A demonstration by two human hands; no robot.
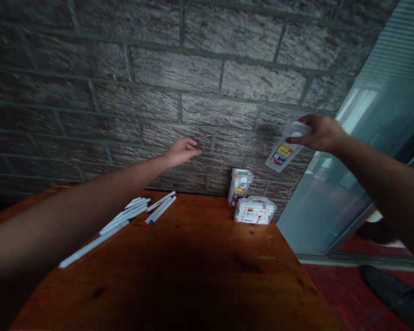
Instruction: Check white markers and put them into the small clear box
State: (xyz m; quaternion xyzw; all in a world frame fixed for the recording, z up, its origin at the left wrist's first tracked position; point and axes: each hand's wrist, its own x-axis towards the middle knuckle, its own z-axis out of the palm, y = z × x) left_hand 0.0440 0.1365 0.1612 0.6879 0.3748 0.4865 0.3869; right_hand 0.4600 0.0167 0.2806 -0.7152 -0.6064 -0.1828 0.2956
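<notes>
The clear yellow-labelled case (284, 148) hangs tilted in mid-air

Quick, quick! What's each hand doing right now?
Left hand: open, in the air, holding nothing.
Right hand: closed on a clear plastic case, holding it up.

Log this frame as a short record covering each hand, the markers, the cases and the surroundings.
Left hand: raised, fingers apart, nothing visible in its grasp
Right hand: holding a clear case with a yellow-and-blue label, off the table
Loose markers: white-bodied, lying on the left of the wooden table
Upright case: translucent, similarly labelled, standing near the wall
Front case: just before the upright case, white label, contents unclear
Surroundings: brick-patterned wall behind, glass panel at right
</notes>
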